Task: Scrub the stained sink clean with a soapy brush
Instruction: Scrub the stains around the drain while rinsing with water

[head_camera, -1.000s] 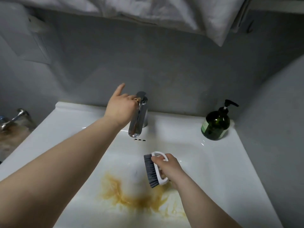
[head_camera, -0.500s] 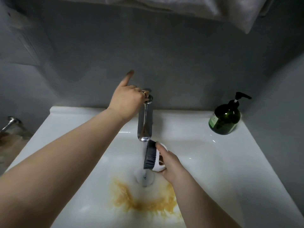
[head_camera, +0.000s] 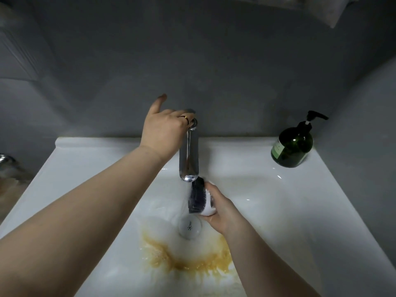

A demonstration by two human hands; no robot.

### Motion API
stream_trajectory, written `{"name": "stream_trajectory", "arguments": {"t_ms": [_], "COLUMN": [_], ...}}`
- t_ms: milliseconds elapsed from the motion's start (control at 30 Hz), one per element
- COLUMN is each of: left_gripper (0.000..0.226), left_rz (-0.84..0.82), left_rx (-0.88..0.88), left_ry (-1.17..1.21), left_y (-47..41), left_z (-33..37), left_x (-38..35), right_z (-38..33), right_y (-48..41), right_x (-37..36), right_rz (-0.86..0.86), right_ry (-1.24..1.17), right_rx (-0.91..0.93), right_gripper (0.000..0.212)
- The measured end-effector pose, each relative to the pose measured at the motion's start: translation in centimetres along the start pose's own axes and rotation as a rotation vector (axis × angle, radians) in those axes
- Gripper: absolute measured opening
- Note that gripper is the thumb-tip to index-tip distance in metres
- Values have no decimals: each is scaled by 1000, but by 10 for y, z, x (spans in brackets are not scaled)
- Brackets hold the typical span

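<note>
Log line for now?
phase: wetting brush | left hand: grips faucet lever | right hand: holds brush under running spout | stain: present by drain

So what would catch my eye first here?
A yellow-brown stain spreads across the white sink on the near side of the drain. Above it, the right hand holds a brush under water running from the chrome tap, whose top the left hand grips.

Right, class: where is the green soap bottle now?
In the head view, the soap bottle stands on the back right corner of the sink, right of the faucet.
</note>
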State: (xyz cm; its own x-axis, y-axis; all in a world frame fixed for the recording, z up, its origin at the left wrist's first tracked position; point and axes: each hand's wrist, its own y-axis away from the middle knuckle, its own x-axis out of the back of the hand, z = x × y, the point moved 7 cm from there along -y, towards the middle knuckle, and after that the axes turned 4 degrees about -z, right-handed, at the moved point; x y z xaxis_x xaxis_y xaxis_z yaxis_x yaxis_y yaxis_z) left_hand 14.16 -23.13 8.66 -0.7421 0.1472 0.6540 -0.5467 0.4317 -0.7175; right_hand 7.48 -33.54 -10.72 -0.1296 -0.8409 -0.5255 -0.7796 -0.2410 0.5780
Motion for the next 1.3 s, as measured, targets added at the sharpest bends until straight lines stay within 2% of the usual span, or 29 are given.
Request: {"name": "stream_trajectory", "arguments": {"t_ms": [133,267,433,567,867,1000,1133,1200,1300], "left_gripper": [25,26,21,21,22,25,25,24,19], "left_rz": [9,-6,2,-2,-21,-30,-27,-22,0], "left_rx": [10,23,33,39,38,34,38,38,28], "left_ry": [7,12,31,51,80,79,96,100,97], "left_y": [1,-1,-1,1,1,0,1,1,1], "left_z": [0,-1,-2,-1,-1,0,-1,-1,0], "left_x": [1,0,1,-2,-1,-1,-2,-2,0], "right_z": [5,16,8,-2,-1,2,4,2,-3], "right_y": [8,5,-9,-14,-5,-7,-2,-6,-10], "right_x": [-3,-15,-20,-17,-14,-22,-29,-26,-13], "right_rz": [-83,-83,82,113,-8,-63,-99,-49,102], "right_ry": [-40,17,-64,-55,124,111,135,165,90], "right_rx": [-36,-100,-68,-28,-40,-51,-87,-77,-45], "right_gripper": [18,17,17,27,18,12,17,16,29]}}
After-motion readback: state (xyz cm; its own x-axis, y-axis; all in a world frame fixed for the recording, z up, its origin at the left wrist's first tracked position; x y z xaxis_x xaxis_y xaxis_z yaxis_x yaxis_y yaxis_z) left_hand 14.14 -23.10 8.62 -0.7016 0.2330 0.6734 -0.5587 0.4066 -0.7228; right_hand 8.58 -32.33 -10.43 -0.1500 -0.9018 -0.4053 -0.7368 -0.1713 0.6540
